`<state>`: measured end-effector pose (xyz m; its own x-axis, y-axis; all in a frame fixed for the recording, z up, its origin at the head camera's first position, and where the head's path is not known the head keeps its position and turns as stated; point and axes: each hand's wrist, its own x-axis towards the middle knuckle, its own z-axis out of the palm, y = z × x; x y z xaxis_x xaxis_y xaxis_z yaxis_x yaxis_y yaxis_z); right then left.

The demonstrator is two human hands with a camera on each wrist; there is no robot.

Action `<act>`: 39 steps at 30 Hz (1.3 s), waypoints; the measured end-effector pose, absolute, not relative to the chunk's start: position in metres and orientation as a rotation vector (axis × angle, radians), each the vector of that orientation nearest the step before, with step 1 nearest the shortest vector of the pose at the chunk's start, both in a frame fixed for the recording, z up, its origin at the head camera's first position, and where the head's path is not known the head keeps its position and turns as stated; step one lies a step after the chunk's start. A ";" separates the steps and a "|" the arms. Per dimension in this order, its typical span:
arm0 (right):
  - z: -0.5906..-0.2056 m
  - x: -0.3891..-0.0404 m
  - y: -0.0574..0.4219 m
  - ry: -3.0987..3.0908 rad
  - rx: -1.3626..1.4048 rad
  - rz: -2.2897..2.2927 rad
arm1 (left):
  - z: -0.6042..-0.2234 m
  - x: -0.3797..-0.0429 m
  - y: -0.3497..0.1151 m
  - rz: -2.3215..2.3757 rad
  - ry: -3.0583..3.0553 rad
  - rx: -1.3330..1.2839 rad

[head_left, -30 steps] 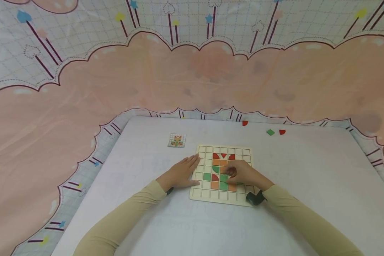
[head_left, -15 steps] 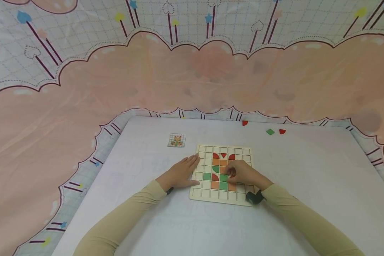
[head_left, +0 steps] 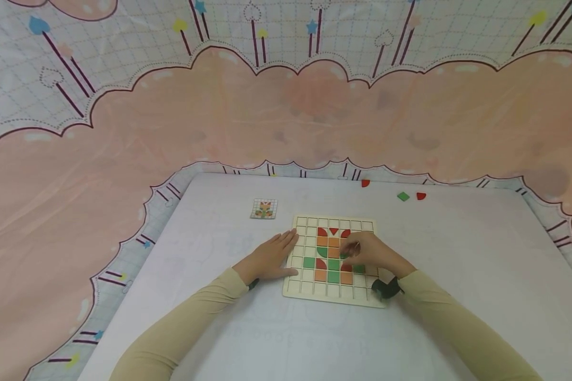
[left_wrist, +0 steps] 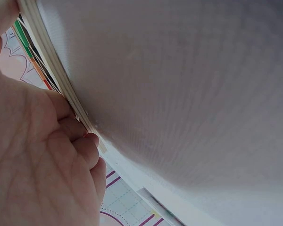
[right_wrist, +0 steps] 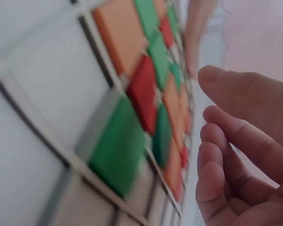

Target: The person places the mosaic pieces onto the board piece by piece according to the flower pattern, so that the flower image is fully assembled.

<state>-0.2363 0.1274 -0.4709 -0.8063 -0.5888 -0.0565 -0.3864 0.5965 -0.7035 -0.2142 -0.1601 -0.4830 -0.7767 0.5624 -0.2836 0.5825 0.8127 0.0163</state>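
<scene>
A pale grid board lies on the white table, with orange, red and green pieces set in its squares. My left hand lies along the board's left side, its fingers straight and touching the edge. Just above the board's right half hovers my right hand, fingers loosely bent. In the right wrist view its thumb stands apart from the fingertips with nothing between them. That view also shows a green square and a red piece seated in the board. Part of the pattern is hidden under the right hand.
Behind the board to the left lies a small pattern card. Near the table's far edge are a red quarter-round piece, a green diamond and another red piece. A patterned cloth hangs behind the table.
My right hand has lifted off slightly to the right, uncovering a red piece and a green square on the board's right half. The left hand has stayed put.
</scene>
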 end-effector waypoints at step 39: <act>-0.447 -0.358 0.293 2.662 -0.142 -1.300 | -0.481 -0.216 -0.159 -0.109 2.715 0.874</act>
